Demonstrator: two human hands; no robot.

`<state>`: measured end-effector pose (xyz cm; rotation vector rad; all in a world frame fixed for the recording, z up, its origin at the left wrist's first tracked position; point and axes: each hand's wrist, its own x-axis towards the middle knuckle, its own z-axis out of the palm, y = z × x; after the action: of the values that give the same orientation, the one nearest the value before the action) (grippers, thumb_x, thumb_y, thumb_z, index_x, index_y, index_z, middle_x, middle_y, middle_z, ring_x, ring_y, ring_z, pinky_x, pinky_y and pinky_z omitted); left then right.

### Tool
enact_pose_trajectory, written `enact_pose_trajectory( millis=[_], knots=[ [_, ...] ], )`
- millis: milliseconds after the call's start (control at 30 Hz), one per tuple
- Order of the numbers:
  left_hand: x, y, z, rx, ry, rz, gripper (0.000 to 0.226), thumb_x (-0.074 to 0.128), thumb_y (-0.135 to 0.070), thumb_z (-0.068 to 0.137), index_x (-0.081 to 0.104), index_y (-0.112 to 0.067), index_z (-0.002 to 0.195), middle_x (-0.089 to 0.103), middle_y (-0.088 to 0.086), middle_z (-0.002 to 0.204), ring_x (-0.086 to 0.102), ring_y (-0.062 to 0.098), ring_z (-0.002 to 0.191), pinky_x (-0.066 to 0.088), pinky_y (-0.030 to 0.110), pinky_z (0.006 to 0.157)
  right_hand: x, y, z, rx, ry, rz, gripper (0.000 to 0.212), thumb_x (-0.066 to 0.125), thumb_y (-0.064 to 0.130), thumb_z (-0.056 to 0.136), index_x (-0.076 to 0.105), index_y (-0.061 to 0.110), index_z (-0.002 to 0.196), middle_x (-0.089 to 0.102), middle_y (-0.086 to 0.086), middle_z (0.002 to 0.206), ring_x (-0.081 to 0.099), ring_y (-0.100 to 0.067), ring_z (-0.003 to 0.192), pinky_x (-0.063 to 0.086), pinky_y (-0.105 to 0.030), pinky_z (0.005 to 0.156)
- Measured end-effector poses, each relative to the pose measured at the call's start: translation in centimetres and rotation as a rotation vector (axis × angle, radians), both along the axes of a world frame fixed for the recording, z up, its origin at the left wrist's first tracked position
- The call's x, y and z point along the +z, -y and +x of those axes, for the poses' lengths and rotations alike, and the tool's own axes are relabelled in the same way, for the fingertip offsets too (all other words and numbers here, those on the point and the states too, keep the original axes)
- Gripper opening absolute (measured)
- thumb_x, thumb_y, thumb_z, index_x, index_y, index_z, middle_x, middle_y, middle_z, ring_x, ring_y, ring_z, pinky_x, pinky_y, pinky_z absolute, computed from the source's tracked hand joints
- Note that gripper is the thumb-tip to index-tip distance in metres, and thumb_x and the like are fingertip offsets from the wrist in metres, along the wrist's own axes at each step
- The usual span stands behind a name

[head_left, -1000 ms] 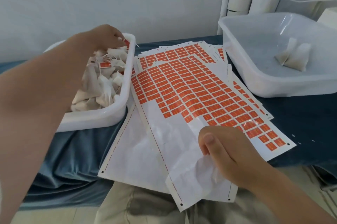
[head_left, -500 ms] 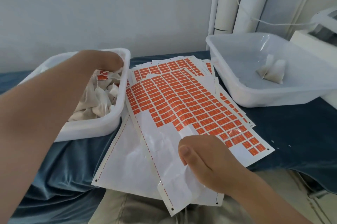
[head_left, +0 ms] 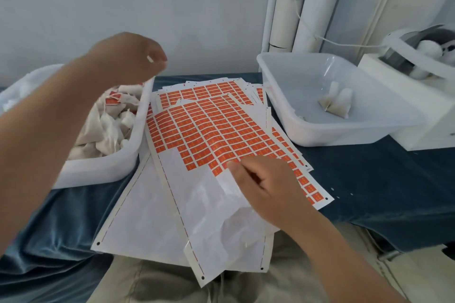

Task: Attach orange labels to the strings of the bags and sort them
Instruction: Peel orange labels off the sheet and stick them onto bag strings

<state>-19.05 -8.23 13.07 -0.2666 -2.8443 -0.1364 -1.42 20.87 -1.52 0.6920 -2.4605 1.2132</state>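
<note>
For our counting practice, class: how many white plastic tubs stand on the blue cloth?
2. The left tub, heaped with bags, stands beside the label sheets; the right tub, nearly empty, stands on their other side. Nothing suggests a hidden third.

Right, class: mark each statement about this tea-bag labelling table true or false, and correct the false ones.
1. The left bin is piled with tea bags. True.
2. The right bin is just as full. False: it holds only a couple of bags.
3. The right hand rests on the top label sheet. True.
4. The left hand lies flat on the sheets. False: it is raised above the left bin.
5. The top sheet is stripped bare. False: only its near part is bare, and the far part carries rows of orange labels.
</note>
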Motion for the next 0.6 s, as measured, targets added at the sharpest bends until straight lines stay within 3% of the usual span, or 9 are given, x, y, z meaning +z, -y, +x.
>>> enact_pose_trajectory(
  millis=[67,167,233,300,367,433,500,600],
  knots=[
    [-0.5,-2.4,3.2,-0.077,-0.002,0.075,0.022,0.056,-0.044,0.103,0.073,-0.036,0.115,0.074,-0.012,0.109,0.063,0.015,0.093,0.05,0.035,0.083,0.4,-0.4,-0.1,-0.052,0.002,0.015,0.04,0.051,0.052,0.105,0.059,0.024,0.078,0.067,0.008,0.072,0.065,-0.014,0.067,0.052,-0.028,0.066],
    [-2.4,-5.8,8.1,-0.157,0.012,0.168,0.022,0.056,-0.049,0.103,0.073,-0.039,0.112,0.061,-0.03,0.084,0.062,0.001,0.077,0.046,0.02,0.064,1.7,-1.9,-1.1,-0.176,0.039,-0.025,0.021,0.055,0.055,0.103,0.062,0.035,0.099,0.071,0.021,0.098,0.071,-0.001,0.091,0.058,-0.015,0.074],
    [-4.3,-7.3,10.9,-0.188,0.066,0.244,0.021,0.057,-0.051,0.102,0.073,-0.042,0.113,0.054,-0.036,0.08,0.061,-0.004,0.073,0.042,0.013,0.058,2.8,-3.5,-2.2,-0.335,0.056,-0.096,0.011,0.055,0.053,0.104,0.056,0.043,0.109,0.064,0.028,0.107,0.065,0.009,0.098,0.056,-0.011,0.068],
    [-6.6,-8.3,12.9,-0.211,0.155,0.318,0.024,0.058,-0.053,0.101,0.074,-0.043,0.114,0.06,-0.035,0.083,0.064,-0.004,0.076,0.051,0.014,0.065,4.1,-5.5,-3.7,-0.497,0.034,-0.165,0.008,0.056,0.047,0.105,0.053,0.046,0.112,0.06,0.03,0.107,0.061,0.013,0.097,0.047,-0.012,0.068],
    [-9.3,-9.2,14.1,-0.201,0.237,0.374,0.026,0.058,-0.055,0.1,0.074,-0.044,0.117,0.069,-0.032,0.095,0.065,-0.006,0.083,0.058,0.019,0.078,5.8,-7.7,-5.7,-0.591,0.014,-0.134,0.01,0.058,0.04,0.103,0.059,0.039,0.113,0.061,0.025,0.105,0.061,0.006,0.095,0.042,-0.015,0.073],
    [-11.8,-10.1,15.0,-0.149,0.302,0.418,0.03,0.057,-0.058,0.1,0.069,-0.046,0.125,0.069,-0.03,0.118,0.065,-0.005,0.095,0.058,0.022,0.088,7.4,-9.8,-8.3,-0.618,0.08,0.059,0.013,0.059,0.034,0.103,0.069,0.03,0.111,0.068,0.012,0.106,0.063,-0.008,0.094,0.044,-0.024,0.079],
    [-14.0,-11.0,15.9,-0.105,0.371,0.409,0.044,0.053,-0.064,0.1,0.058,-0.047,0.14,0.06,-0.028,0.14,0.063,0.003,0.119,0.053,0.03,0.101,8.5,-11.2,-11.5,-0.61,0.216,0.328,0.019,0.06,0.028,0.103,0.075,0.019,0.109,0.073,0.0,0.111,0.064,-0.02,0.098,0.047,-0.032,0.086],
    [-16.0,-11.7,16.6,-0.117,0.401,0.326,0.062,0.042,-0.07,0.099,0.04,-0.042,0.155,0.043,-0.024,0.16,0.045,0.008,0.146,0.038,0.039,0.122,8.6,-11.3,-15.4,-0.57,0.517,0.596,0.026,0.066,0.03,0.1,0.076,0.011,0.114,0.072,-0.009,0.119,0.064,-0.029,0.108,0.048,-0.039,0.098]
  ],
)
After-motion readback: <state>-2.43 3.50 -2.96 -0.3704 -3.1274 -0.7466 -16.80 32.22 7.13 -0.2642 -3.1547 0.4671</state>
